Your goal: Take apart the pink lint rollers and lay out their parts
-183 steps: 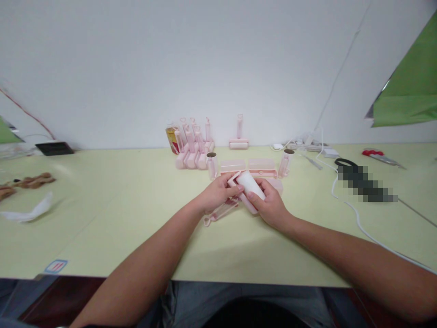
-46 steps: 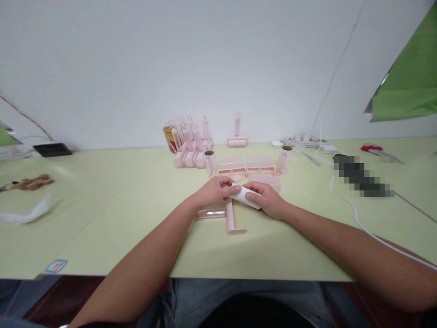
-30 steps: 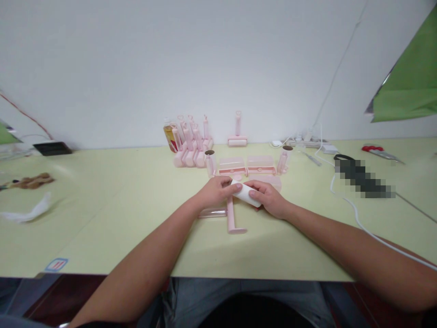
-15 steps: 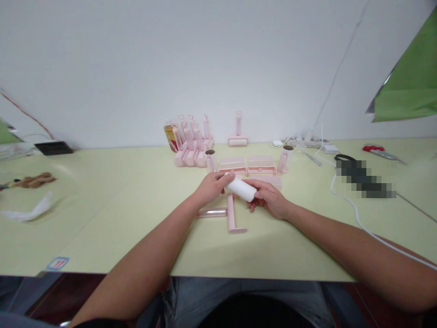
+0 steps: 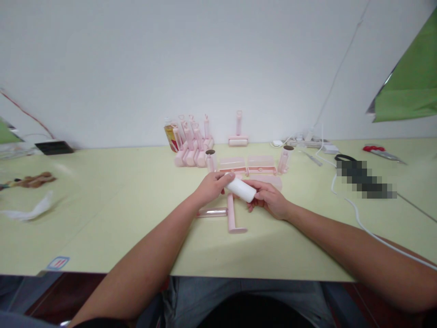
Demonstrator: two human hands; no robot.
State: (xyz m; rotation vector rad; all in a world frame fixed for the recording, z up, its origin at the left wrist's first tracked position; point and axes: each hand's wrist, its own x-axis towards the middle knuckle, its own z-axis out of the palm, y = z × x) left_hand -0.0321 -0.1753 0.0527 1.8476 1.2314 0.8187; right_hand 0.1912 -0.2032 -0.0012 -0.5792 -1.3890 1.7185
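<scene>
Between my hands is a white lint roller refill [image 5: 241, 188], tilted with its right end lower. My left hand [image 5: 213, 187] grips its upper left end, thumb on top. At the lower right end, my right hand [image 5: 270, 198] holds it with thumb and fingers. Below the roll, on the table, lies a pink lint roller frame [image 5: 232, 216] with a clear handle [image 5: 213, 212] pointing left; its upper end is partly hidden by the roll and my hands. Just behind my hands are pink roller covers [image 5: 261, 162] with translucent lids.
Several assembled pink lint rollers [image 5: 191, 148] stand at the back left beside a bottle [image 5: 170, 136]; another roller [image 5: 238, 136] stands against the wall. Upright rolls [image 5: 286, 159] flank the covers. To the right are a white cable [image 5: 355, 212], a power strip [image 5: 312, 142] and red-handled scissors [image 5: 382, 152].
Almost nothing differs. Both hands keep their hold on the white roll in the same place, with only a very slight shift of the fingers.
</scene>
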